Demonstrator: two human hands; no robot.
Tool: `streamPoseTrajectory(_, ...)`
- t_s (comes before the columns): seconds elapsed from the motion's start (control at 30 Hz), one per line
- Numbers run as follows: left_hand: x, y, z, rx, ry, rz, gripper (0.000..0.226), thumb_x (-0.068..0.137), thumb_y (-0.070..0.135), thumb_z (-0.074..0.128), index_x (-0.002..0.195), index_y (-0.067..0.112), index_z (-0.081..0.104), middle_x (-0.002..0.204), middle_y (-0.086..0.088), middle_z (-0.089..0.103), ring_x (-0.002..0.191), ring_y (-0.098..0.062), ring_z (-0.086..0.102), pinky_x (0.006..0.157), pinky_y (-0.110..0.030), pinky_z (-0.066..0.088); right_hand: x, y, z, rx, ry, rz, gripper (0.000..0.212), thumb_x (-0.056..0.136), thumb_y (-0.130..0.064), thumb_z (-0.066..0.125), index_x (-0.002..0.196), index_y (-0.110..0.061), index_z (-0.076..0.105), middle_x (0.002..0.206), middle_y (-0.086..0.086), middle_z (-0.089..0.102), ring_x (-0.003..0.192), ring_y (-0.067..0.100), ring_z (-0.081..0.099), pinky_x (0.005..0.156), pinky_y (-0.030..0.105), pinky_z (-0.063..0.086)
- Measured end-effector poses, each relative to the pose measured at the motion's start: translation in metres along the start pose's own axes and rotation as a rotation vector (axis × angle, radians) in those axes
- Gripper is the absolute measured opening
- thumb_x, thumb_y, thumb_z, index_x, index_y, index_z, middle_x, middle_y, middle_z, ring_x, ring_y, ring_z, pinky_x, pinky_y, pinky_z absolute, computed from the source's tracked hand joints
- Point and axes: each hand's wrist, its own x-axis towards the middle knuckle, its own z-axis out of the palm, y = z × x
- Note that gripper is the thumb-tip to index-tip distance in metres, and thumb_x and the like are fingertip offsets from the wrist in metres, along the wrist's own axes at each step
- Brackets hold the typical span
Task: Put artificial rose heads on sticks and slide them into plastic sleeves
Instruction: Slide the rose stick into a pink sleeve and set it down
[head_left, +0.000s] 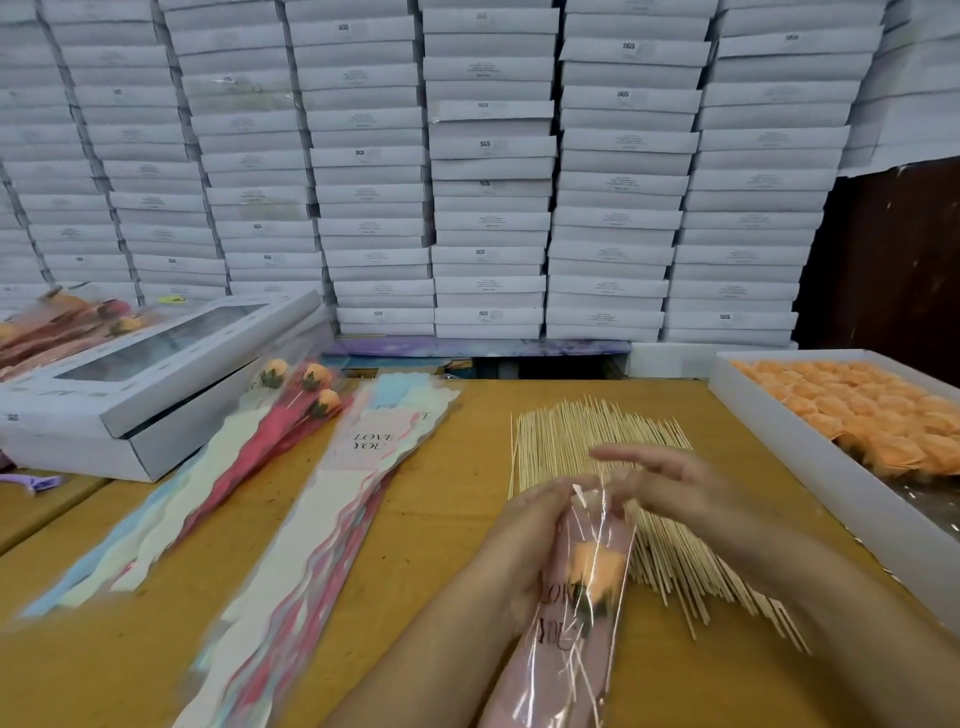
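An orange rose head (592, 566) sits inside a pink plastic sleeve (563, 660) printed "LOVE YOU", in front of me above the table. My left hand (524, 545) grips the sleeve from the left near its top. My right hand (660, 475) hovers at the sleeve's open mouth with fingers stretched out, blurred. Wooden sticks (613, 452) lie spread on the table behind the hands. A white tray (769, 431) at the right holds several orange rose heads (872, 415).
A stack of flat sleeves (358, 478) lies left of centre. Three sleeved roses (291, 410) lie beside it. White window boxes (150, 374) stand at the left, more sleeved roses (62, 322) behind them. Stacked white boxes (488, 171) form a wall at the back.
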Motion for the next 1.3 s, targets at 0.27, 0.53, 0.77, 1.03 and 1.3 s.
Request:
streamPoseTrajectory(0.27,0.004,0.008,-0.004,-0.203,-0.031,-0.047,0.042,0.087,0.039,0.067,0.115,0.009,0.072,0.101,-0.014,0.072,0.078,-0.029,0.066,0.073,-0.035,0.054,-0.017,0.026,0.015,0.409,-0.042,0.257,0.061,0.069,-0.043,0.080,0.123,-0.021,0.062,0.110,0.008,0.075,0.093,0.024,0.074,0.075,0.035,0.061)
streamPoseTrajectory(0.53,0.008,0.001,-0.009,-0.135,-0.129,-0.012,0.046,0.094,0.049,0.057,0.113,0.011,0.076,0.108,-0.019,0.074,0.091,-0.029,0.073,0.080,-0.039,0.061,-0.009,0.032,0.027,0.374,0.037,0.225,0.028,0.074,-0.022,0.082,0.100,-0.011,0.078,0.093,0.015,0.077,0.074,0.024,0.074,0.054,0.022,0.053)
streamPoseTrajectory(0.77,0.004,-0.017,-0.008,0.261,-0.216,-0.134,0.027,0.088,0.017,0.075,0.112,0.006,0.069,0.091,-0.009,0.076,0.074,-0.020,0.073,0.068,-0.033,0.059,0.027,0.049,-0.002,0.683,0.526,0.195,0.016,0.088,-0.009,0.069,0.102,-0.002,0.073,0.090,0.016,0.077,0.076,0.025,0.070,0.070,0.034,0.055)
streamPoseTrajectory(1.03,0.007,-0.014,-0.005,0.284,-0.159,-0.079,0.023,0.089,0.020,0.075,0.108,0.008,0.070,0.089,-0.010,0.076,0.070,-0.019,0.071,0.065,-0.032,0.058,0.018,0.055,0.008,0.707,0.282,0.211,0.009,0.093,-0.003,0.060,0.091,-0.001,0.068,0.069,0.009,0.071,0.054,0.016,0.066,0.047,0.025,0.054)
streamPoseTrajectory(1.3,0.006,-0.018,-0.005,0.307,-0.092,-0.044,0.021,0.077,0.020,0.086,0.092,0.014,0.072,0.070,-0.002,0.072,0.055,-0.013,0.064,0.053,-0.024,0.052,0.017,0.055,0.001,0.764,0.323,0.162,0.010,0.091,-0.013,0.064,0.094,-0.006,0.070,0.077,0.007,0.073,0.063,0.015,0.065,0.053,0.023,0.056)
